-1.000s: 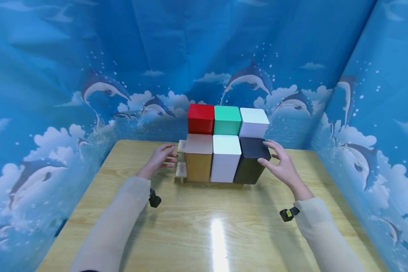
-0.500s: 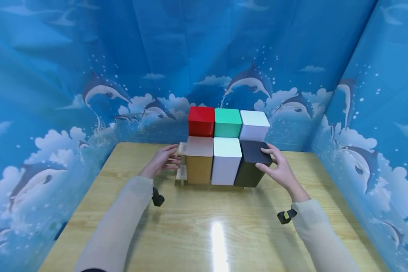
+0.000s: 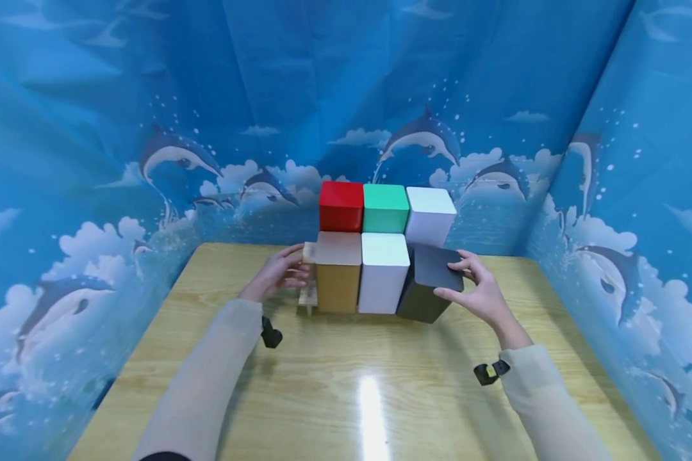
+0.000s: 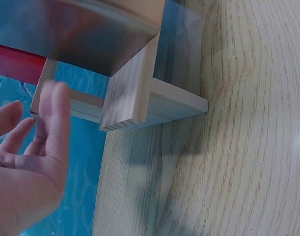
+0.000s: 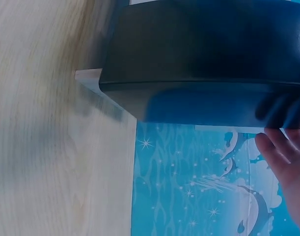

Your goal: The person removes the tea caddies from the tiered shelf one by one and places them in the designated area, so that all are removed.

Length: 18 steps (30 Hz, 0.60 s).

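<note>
Black box [image 3: 430,285] has turned askew, pinched by the right hand [image 3: 483,293], the left hand [image 3: 273,273] relaxed beside the wooden rack [image 4: 127,91].

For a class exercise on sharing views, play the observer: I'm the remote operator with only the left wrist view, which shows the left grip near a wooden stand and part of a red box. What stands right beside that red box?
Observer: The head view shows a green box just to the right of the red box.
Operator: Where is the right grip?
Observer: It holds a black box near the top, on the box's right side.
Operator: What stands next to that, on its left?
Observer: In the head view, the front white box.
</note>
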### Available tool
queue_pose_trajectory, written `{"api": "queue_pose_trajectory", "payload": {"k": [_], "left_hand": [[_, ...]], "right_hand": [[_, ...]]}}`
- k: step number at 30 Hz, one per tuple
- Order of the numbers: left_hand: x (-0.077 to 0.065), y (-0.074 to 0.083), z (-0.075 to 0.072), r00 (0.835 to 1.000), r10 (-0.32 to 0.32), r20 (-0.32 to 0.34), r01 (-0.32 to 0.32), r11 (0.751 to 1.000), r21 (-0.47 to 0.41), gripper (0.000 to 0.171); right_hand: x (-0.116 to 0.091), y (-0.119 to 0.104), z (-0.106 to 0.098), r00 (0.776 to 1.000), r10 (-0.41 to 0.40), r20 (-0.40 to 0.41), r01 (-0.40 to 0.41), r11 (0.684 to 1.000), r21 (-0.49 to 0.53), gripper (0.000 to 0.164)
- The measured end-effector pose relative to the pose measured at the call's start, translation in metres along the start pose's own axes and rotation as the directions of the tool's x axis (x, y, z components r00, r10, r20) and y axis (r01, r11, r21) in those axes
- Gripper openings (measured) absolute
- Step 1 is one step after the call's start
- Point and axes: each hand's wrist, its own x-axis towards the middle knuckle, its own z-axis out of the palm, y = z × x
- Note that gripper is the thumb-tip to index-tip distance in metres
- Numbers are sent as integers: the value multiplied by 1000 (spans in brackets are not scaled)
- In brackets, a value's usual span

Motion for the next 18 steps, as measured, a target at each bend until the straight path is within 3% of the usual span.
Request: {"api": "queue_pose_trajectory", "payload": {"k": [3, 8, 18], "left_hand": [[3, 0, 0, 1000, 2, -12, -2, 1000, -18, 47], [3, 2, 1, 1000, -5, 1, 5, 1000, -11, 47], [3, -2, 3, 1000, 1, -22, -2, 1000, -13, 46]], "right_hand": [[-6, -10, -1, 999, 1, -33, 0, 1000, 10, 44], [-9, 9, -4, 996, 0, -84, 3, 999, 38, 43], [-31, -5, -6, 994, -78, -71, 80, 996, 25, 43]]}}
